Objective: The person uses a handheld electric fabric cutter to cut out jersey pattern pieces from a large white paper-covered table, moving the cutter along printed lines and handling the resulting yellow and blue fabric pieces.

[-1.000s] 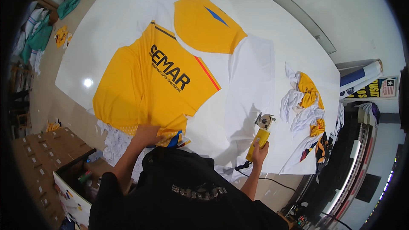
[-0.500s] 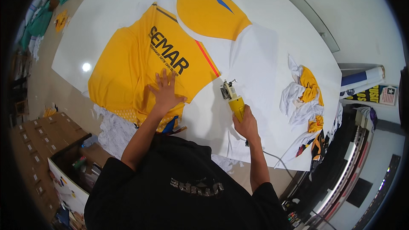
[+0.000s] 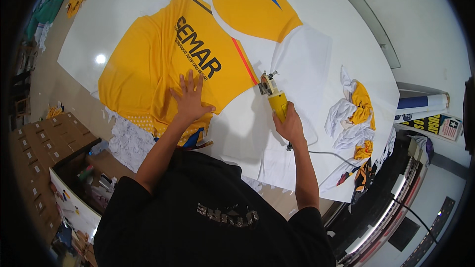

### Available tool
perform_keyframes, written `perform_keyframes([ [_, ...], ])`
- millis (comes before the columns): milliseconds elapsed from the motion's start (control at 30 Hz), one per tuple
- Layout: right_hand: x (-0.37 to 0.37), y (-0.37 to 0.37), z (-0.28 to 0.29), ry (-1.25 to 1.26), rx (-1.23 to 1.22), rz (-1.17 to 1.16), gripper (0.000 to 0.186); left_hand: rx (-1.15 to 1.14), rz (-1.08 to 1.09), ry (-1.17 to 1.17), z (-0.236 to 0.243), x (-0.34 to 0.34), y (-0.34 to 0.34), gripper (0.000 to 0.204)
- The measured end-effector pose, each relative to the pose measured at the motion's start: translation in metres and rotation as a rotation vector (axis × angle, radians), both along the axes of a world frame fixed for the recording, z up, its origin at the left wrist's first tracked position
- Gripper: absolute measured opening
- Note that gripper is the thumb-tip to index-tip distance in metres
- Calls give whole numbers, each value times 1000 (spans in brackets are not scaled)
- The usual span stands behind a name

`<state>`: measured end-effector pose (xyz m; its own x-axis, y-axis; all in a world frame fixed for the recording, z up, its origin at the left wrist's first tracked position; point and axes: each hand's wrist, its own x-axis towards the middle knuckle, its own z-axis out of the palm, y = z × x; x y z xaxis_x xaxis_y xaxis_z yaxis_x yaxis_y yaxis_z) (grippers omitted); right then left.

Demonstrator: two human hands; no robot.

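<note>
My left hand lies with fingers spread on a yellow printed fabric panel, pressing it to the white table. The panel has dark lettering and a red stripe along its right edge, and folds run through its middle. In my right hand is a yellow electric rotary fabric cutter, fingers wrapped round its body. Its blade head stands right beside the lower end of the red stripe; whether it touches the cloth I cannot tell. A second yellow piece with a blue mark lies farther off, bordered by white fabric.
Crumpled white and yellow scraps lie on the table's right side. A grey cord trails right from the cutter. White scraps are heaped at the near left, by brown cartons. A long dark machine stands at the right.
My right hand has moved the cutter away from me, up to the red stripe's end. My left hand remains spread on the panel. The view has shifted slightly.
</note>
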<state>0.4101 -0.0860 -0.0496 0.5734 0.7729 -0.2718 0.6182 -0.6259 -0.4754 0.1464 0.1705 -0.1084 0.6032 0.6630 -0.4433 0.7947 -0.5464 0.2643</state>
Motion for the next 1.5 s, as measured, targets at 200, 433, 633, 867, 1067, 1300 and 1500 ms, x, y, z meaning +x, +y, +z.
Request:
perform_keyframes([
  [200, 6, 8, 0, 27, -2, 16, 57, 1, 1, -22, 0, -2, 1, 132],
  [433, 15, 32, 1, 41, -15, 51, 57, -13, 18, -46, 4, -1, 0, 131],
  [633, 22, 60, 2, 49, -34, 60, 53, -16, 33, -57, 5, -1, 0, 131],
  [867, 28, 100, 6, 74, -19, 100, 47, -3, 40, -54, 8, -2, 0, 131],
  [1067, 32, 133, 11, 43, -10, 143, 45, -4, 54, -104, 9, -3, 0, 131],
  [1300, 42, 165, 5, 1, 19, 196, 46, -32, 54, -73, 13, -2, 3, 131],
  [1500, 49, 195, 7, -1, -3, 216, 46, -23, 48, -68, 10, -3, 2, 132],
])
